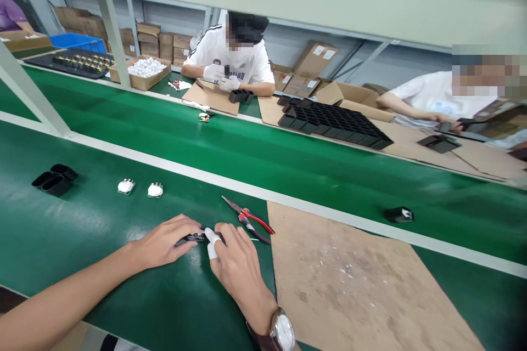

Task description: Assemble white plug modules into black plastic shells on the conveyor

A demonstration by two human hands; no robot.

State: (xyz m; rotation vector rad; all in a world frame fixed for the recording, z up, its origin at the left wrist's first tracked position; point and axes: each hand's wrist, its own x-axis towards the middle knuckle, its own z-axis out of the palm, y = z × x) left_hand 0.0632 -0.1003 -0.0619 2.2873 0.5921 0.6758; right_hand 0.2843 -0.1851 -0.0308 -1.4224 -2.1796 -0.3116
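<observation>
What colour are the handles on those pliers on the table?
Red and black. The pliers' handles show best in the head view.

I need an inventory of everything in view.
Held part: one, black, centre
Pliers: one, red and black, centre
Near cardboard: one, brown, right
Boards: two, green with white, left
Open cases: three, black, left
Belt: one, green, middle
Lone case: one, black, belt
Small piece: one, yellow and white, belt
Grouped cases: many, black, opposite
Pieces: many, white, far left
Bin: one, blue, far left
Cartons: several, brown, background
People: at least three, purple or white shirts, opposite
Bench: one, green, foreground
Watch: one, silver, lower centre
Left hand: one, bare, centre
Right hand: one, white finger covers, centre
</observation>
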